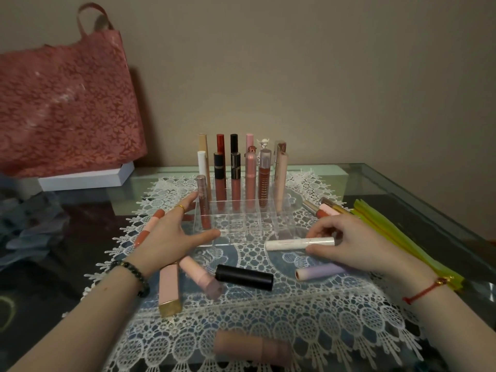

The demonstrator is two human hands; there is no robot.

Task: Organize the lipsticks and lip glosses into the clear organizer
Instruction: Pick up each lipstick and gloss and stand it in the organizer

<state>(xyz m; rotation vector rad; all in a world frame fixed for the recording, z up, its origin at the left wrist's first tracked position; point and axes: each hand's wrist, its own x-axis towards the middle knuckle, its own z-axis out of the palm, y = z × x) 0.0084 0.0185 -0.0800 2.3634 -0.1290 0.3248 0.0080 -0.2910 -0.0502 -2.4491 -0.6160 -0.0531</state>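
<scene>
A clear organizer (243, 238) stands on the lace doily, its back rows filled with several upright lip glosses (236, 181); the front cells look bare. My left hand (171, 237) rests against the organizer's left front corner, fingers spread around it. My right hand (357, 241) pinches a white lip gloss tube (292, 243) lying level just right of the organizer. Loose on the doily lie a black lipstick (244, 277), a pink tube (200, 275), a pink square tube with a gold end (169, 289), a lilac tube (319, 272) and a peach tube (252, 346).
A red lace bag (67, 103) on a white box (86, 177) stands at the back left. Yellow-green sticks (402, 237) lie along the right of the glass table (402, 178). More tubes lie at the left (149, 228) and back right (326, 209) of the doily. Crumpled cloth (26, 226) sits far left.
</scene>
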